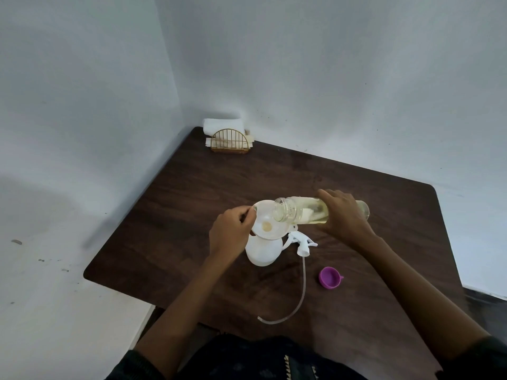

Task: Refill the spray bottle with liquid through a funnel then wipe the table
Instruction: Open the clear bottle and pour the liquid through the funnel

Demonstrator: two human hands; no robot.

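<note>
A white spray bottle (264,250) stands on the dark wooden table (192,204) with a pale funnel (267,222) in its neck. My left hand (231,234) pinches the funnel's left rim. My right hand (343,212) grips a clear bottle (299,212) of yellowish liquid, tipped almost level, its open mouth over the funnel. A little liquid shows at the funnel's centre. The white spray head (301,242) with its long tube (299,294) lies on the table just right of the spray bottle.
A purple cap (330,277) lies open side up, right of the tube. A gold wire holder with white napkins (230,138) stands in the far corner against the white walls. The table's left edge runs diagonally beside the floor.
</note>
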